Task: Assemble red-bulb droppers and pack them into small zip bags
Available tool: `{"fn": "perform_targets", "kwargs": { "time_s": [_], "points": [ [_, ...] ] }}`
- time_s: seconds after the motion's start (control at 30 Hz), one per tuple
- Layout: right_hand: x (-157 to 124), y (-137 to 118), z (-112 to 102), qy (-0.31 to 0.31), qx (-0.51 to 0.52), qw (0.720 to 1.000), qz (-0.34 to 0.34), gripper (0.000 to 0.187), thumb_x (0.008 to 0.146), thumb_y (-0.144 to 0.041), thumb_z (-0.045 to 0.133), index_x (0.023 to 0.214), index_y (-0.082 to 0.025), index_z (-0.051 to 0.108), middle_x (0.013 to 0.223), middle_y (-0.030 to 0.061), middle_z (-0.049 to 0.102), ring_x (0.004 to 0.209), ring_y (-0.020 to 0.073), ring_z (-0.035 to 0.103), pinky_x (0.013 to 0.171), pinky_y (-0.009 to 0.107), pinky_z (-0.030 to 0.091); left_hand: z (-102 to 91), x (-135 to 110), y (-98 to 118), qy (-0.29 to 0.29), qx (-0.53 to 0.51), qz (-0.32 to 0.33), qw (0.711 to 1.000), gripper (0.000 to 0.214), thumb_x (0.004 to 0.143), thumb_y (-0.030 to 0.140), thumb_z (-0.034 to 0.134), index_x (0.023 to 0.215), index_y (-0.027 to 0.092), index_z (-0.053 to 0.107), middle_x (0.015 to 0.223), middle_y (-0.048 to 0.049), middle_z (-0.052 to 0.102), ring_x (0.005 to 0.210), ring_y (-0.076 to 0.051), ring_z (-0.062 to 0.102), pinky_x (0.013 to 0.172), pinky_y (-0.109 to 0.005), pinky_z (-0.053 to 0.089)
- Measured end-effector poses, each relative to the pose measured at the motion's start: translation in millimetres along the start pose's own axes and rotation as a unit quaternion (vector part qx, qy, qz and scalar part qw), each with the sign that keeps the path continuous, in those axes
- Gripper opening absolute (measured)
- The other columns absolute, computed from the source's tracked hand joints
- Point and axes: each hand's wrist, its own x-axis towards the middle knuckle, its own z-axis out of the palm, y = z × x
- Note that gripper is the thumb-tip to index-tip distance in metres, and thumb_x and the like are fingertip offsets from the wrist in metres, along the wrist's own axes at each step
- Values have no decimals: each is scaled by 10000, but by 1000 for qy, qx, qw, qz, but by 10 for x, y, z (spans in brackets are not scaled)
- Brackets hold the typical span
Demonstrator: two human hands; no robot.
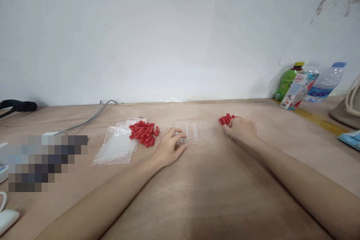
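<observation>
My left hand (171, 146) rests over a row of thin clear tubes (199, 133), its fingers spread and slightly bent. Just left of it lies a loose pile of red rubber bulbs (143, 133), partly on clear zip bags (116, 148). Over at the right, my right hand (240, 129) is closed in a pinch beside a second group of red bulbs (225, 119), lined up side by side. That hand covers part of this group. What its fingertips hold, if anything, is hidden.
Several drink bottles (323, 82) stand by the wall at the back right, near yellow tape (320, 120) on the wooden table (180, 202). A blue packet (350, 140) lies at the right edge. Grey cables (92, 116) and a white mouse (8, 220) are on the left.
</observation>
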Motion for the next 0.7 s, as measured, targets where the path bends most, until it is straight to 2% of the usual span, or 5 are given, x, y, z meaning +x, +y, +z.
{"fn": "perform_targets", "kwargs": {
  "time_s": [0.13, 0.27, 0.4, 0.6, 0.7],
  "points": [
    [-27, -38, 20, 23, 1, 999, -28, 370, 778, -375, 352, 573, -168, 579, 602, 71, 576, 645, 201, 526, 647, 328, 271, 8, 0, -1, -2, 3, -7, 1000, 227, 762, 243, 557, 988, 220, 564, 1071, -60, 493, 1014, -207, 465, 846, -351, 413],
    [-103, -185, 58, 46, 22, 996, -77, 376, 777, -414, 360, 573, -176, 568, 602, 51, 586, 637, 187, 518, 704, 348, 260, 28, 26, -31, 3, 28, -35, 999, 267, 746, 314, 586, 993, 215, 567, 1048, -58, 511, 1011, -216, 458, 858, -364, 391],
    [-156, -326, 77, 7, 17, 996, -86, 413, 784, -460, 353, 606, -174, 592, 623, 71, 608, 646, 215, 537, 711, 381, 251, 42, 68, -62, 2, 58, -64, 996, 338, 722, 409, 601, 1000, 219, 571, 1035, -56, 530, 1008, -232, 448, 863, -387, 366],
    [-176, -365, 43, -20, 1, 996, -83, 375, 801, -351, 341, 652, -143, 615, 678, 114, 634, 655, 222, 563, 688, 373, 266, 49, 76, -54, 8, 107, -73, 992, 398, 708, 498, 582, 1008, 237, 568, 1062, -54, 536, 1016, -251, 441, 890, -440, 293],
    [-173, -366, 25, -28, 3, 997, -78, 349, 786, -310, 352, 643, -141, 622, 678, 123, 636, 667, 232, 570, 670, 368, 279, 2, 97, -32, 10, 133, -69, 989, 435, 707, 523, 567, 1030, 233, 556, 1066, -60, 538, 1001, -260, 444, 853, -424, 314]
  ]
}}
